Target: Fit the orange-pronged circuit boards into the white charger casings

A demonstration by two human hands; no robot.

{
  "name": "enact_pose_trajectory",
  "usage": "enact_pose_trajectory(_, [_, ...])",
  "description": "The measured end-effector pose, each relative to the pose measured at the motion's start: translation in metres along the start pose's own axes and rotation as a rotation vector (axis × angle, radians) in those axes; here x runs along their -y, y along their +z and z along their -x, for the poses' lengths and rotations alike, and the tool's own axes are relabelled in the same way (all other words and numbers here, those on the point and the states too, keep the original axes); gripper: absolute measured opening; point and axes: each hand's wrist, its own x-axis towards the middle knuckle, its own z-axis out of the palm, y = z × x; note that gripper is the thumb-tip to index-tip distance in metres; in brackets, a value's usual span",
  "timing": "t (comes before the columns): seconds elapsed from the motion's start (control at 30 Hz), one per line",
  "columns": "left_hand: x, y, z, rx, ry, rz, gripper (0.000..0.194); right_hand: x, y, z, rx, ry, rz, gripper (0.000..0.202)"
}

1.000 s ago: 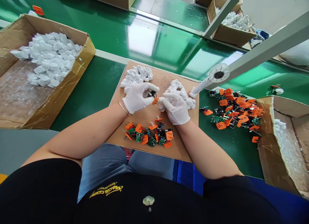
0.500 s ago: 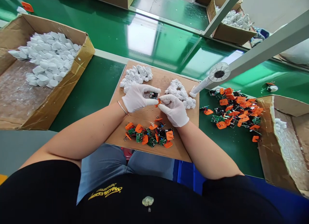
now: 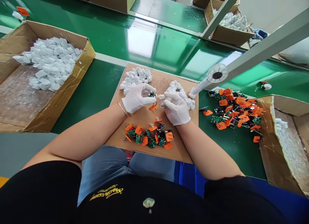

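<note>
My left hand [image 3: 135, 98], in a white glove, pinches a small circuit board [image 3: 151, 94] between thumb and fingers. From the board an orange plastic piece [image 3: 153, 107] hangs on short dark wires, above the cardboard sheet [image 3: 142, 118]. Just to the right, my right hand [image 3: 176, 108], gloved too, has its fingers bent and drawn together, the tips close to the board. Whatever those fingertips may hold is too small or hidden to make out. Nearer my body lies a cluster of circuit boards with orange pieces [image 3: 151, 134]. White plastic caps are heaped behind my left hand [image 3: 136, 76] and behind my right hand [image 3: 177, 88].
At left stands a cardboard box [image 3: 70, 95] with many white caps. More boards with orange pieces [image 3: 235, 108] are piled on the green table at right, beside another box [image 3: 272, 137]. A clear-and-black round object on a stem [image 3: 217, 73] and a slanting metal post [image 3: 260, 50] rise behind.
My right fingers have come off the orange piece, which now dangles from the board. The board has turned in my left fingers, showing its green side.
</note>
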Motion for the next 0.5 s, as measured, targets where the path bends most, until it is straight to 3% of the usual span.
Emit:
enact_pose_trajectory(0.13, [0.0028, 0.0048, 0.0009, -0.019, -0.029, -0.022, 0.032, 0.0034, 0.0022, 0.0007, -0.006, 0.044, -0.005, 0.043])
enact_pose_trajectory(0.37, [0.0011, 0.003, 0.0048, -0.014, 0.05, -0.166, 0.029, 0.0091, 0.0047, 0.0041, -0.002, 0.006, 0.079, 0.029])
enact_pose_trajectory(0.5, [-0.0001, 0.0034, 0.0078, 0.067, 0.058, -0.14, 0.032, 0.0054, 0.0035, 0.0053, -0.019, 0.022, 0.08, 0.03])
